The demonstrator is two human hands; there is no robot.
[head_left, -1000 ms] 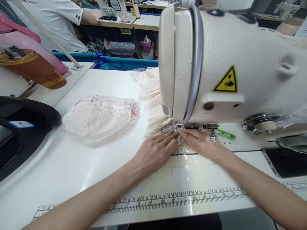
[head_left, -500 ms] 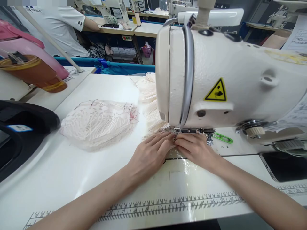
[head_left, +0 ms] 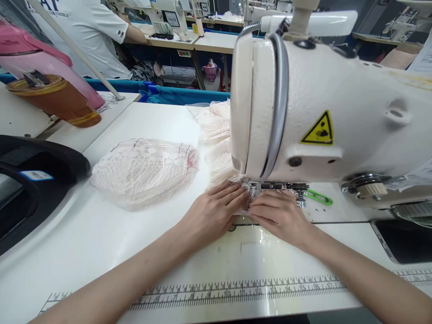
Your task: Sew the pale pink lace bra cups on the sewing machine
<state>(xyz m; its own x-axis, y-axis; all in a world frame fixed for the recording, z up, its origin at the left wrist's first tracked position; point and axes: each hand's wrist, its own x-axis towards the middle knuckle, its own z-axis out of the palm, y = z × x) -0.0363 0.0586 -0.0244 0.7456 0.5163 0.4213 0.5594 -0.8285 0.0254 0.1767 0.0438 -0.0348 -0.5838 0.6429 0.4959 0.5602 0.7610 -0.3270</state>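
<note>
Lace [head_left: 251, 192] lies between and beneath my two hands, close to the one metal foot [head_left: 268, 185] of the sewing machine [head_left: 303, 90]. My left hand [head_left: 216, 208] rests nearly flat on it, fingers side by side; my right hand [head_left: 280, 213] bends its fingers at the lace's other edge. I can't tell whether either one is pinching it, as both thumbs are partly hidden. Beyond my left fingers, pale gathered fabric [head_left: 221, 157] runs up behind the machine head; whether it is the same piece, I can't make out.

Just past my right hand I count one green tool [head_left: 319, 196], then one phone [head_left: 407, 240] farther right. One yellow warning triangle [head_left: 319, 129] is stuck on the machine. Well to the left of my hands, one separate lace piece [head_left: 145, 173] with reddish threads at one end lies on the worktop [head_left: 162, 245], near one black object [head_left: 64, 166] with a label.

Farther off, one brown cup [head_left: 67, 102] holds some dark-handled tools, too bunched to count, beside one pink bottle [head_left: 43, 56]. Across the way sit one person in a white shirt [head_left: 81, 36] and one pink basket [head_left: 210, 72] with something pale in it.
</note>
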